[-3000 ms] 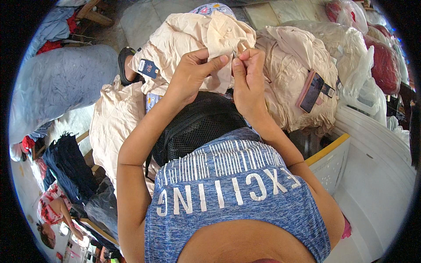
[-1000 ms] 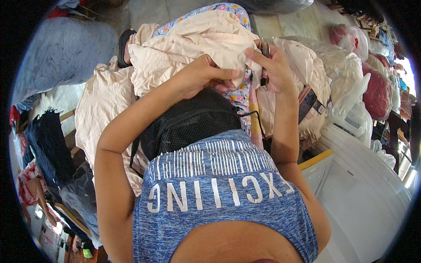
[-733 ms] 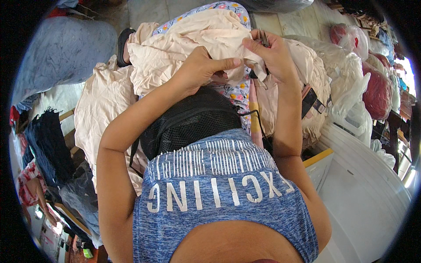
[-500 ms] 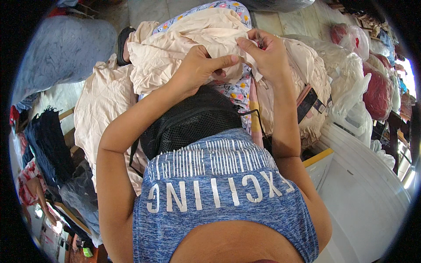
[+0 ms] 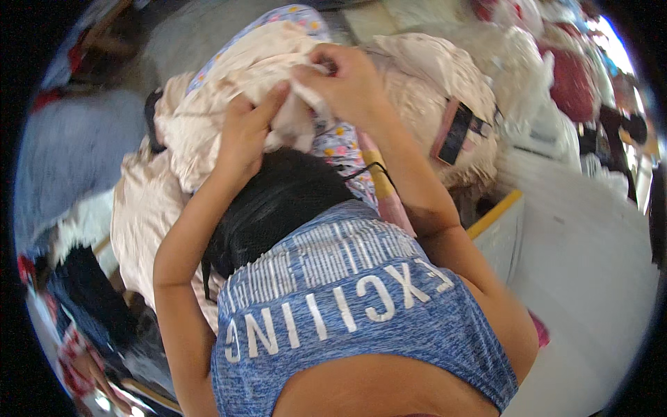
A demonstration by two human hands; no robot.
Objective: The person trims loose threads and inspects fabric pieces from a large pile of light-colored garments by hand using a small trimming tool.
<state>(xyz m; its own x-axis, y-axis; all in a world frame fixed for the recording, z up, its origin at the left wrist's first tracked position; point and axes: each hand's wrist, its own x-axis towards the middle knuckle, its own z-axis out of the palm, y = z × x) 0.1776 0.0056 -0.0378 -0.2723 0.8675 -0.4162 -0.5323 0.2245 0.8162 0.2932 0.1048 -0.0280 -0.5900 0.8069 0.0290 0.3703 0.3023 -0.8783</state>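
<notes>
A bunched cream garment [image 5: 208,115] lies across my lap and over a floral cloth [image 5: 342,142]. My left hand [image 5: 244,132] is closed on its near edge, thumb pointing up. At the garment's right side, my right hand [image 5: 347,83] pinches a fold between thumb and fingers. A small dark thing shows inside the curled right fingers, too blurred to name. Against my waist rests a black mesh bag [image 5: 267,201] with a black cord [image 5: 375,165]. The left fingertips are partly hidden by the cloth.
More cream cloth [image 5: 142,222] hangs at the left, and another cream pile [image 5: 431,76] at the right bears a dark, flat, phone-like item [image 5: 456,132]. Clear plastic bags [image 5: 511,69] and a dark red bundle [image 5: 573,83] stand at far right. A large blue-grey bundle [image 5: 83,163] sits at left.
The view has swung, so most things sit further left or turned in it. My left hand has tipped more upright; both hands stay on the cream garment.
</notes>
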